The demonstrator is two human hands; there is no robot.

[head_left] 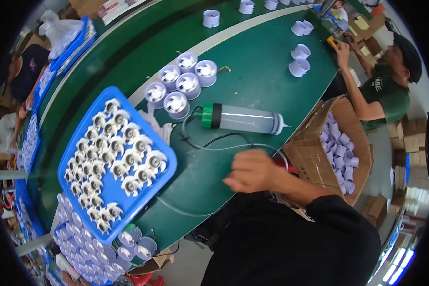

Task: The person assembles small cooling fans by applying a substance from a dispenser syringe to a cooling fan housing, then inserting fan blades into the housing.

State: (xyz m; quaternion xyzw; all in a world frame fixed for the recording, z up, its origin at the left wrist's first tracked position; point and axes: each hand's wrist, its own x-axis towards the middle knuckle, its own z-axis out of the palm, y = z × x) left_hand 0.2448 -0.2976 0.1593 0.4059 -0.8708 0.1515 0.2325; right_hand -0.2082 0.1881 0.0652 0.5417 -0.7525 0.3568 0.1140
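Note:
My right hand (250,171) is closed in a fist above the green table, near its front edge. Its palm side is hidden, so what it holds, if anything, does not show. My left hand is out of view. Just beyond the fist lies a large clear dispensing syringe (248,119) with a green and black cap and a thin needle pointing right. A thin hose (209,148) loops from it across the table. To the left, a blue tray (143,195) carries many white fan impellers (153,162) with grey hubs. Several pale purple fan housings (188,83) with white impellers inside stand behind the syringe.
A cardboard box (306,148) of loose purple rings (341,152) stands at the right. More rings (299,66) sit along the table's far right. Many filled housings (88,250) are massed at lower left. A co-worker in green (386,95) works at the right. A white cloth (163,128) lies beside the tray.

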